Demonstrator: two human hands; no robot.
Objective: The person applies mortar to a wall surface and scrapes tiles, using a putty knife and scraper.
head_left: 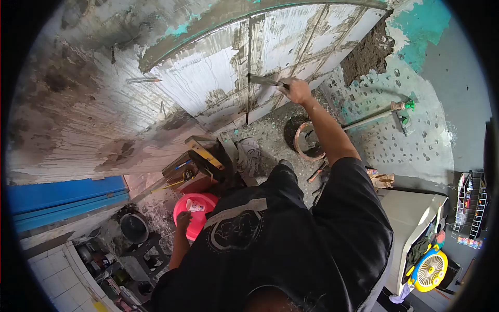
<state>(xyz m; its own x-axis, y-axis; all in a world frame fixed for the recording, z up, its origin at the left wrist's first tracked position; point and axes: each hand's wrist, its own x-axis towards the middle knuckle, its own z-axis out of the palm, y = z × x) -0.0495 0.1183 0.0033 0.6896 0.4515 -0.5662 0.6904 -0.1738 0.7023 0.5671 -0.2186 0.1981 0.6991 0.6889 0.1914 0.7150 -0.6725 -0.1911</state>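
Note:
My right hand is stretched out to the tiled wall, closed round the handle of a putty knife. The knife's flat blade points left, its tip right at a dark vertical joint between white tiles smeared with grey-brown residue. My left hand hangs low beside a pink basin, fingers bunched together and overlapping its left rim in this view; they lie in shadow. Inside the basin is a white cup. A round bucket stands on the floor below my right forearm.
A yellow spirit level and a tape measure lie left of my legs. A pipe with a green tap projects from the pitted wall at right. Further right are a white appliance and a yellow-blue fan. A black pot sits lower left.

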